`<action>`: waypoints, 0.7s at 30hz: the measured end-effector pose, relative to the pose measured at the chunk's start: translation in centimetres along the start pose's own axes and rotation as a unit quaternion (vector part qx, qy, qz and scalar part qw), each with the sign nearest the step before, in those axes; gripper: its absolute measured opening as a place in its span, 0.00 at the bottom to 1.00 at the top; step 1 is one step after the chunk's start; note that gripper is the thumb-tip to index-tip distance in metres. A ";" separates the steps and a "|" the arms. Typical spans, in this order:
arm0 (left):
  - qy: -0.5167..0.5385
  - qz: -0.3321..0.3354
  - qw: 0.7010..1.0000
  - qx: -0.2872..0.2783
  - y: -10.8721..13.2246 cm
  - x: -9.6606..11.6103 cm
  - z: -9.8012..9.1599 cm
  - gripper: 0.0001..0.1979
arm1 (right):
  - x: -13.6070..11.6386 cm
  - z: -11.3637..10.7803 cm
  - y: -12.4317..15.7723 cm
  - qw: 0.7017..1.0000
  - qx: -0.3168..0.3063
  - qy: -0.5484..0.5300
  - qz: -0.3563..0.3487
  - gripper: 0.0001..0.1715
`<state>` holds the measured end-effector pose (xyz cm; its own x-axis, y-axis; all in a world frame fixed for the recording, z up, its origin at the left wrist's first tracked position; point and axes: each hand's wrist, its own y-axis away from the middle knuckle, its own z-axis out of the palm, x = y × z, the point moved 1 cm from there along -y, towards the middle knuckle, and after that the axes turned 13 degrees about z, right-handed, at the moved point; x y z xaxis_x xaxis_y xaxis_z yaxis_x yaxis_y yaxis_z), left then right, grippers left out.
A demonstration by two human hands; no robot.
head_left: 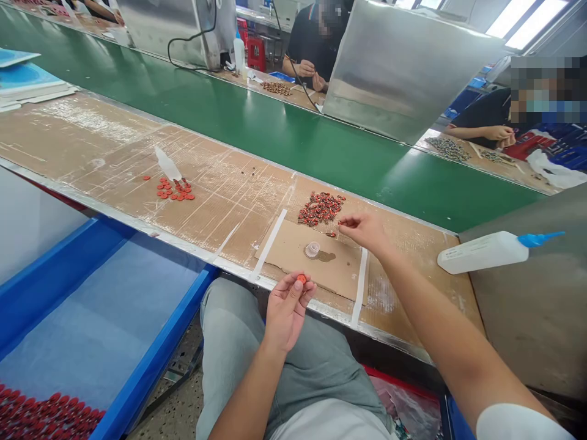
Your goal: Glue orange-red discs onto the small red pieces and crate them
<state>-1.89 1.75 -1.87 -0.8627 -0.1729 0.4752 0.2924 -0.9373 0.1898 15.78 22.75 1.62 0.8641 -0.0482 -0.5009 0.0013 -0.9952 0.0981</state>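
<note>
Picking step: left hand point(288, 308) pinches a red disc point(301, 278); right hand point(365, 230) seemingly nips a small piece point(342, 223) beside the far pile point(321, 208).

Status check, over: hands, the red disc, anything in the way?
Left hand pinching red disc at fingertips. Right hand at parts pile, grip unclear. Clear cup sits between the hands, nothing blocking.

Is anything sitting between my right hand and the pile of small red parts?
Nothing visible: the right hand is just beside the pile of small red parts; the small clear cap sits aside.
</note>
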 end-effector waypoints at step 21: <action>-0.009 -0.007 1.000 0.012 0.0 -0.5 -0.2 0.10 | -2.5 5.8 8.5 0.951 0.145 -0.242 -0.127 0.12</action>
<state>-1.54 1.80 -2.31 -0.8593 -0.1550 0.4874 0.2907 -0.9321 0.2161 10.74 13.91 -1.30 0.5214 0.2336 -0.8207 -0.0193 -0.9583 -0.2851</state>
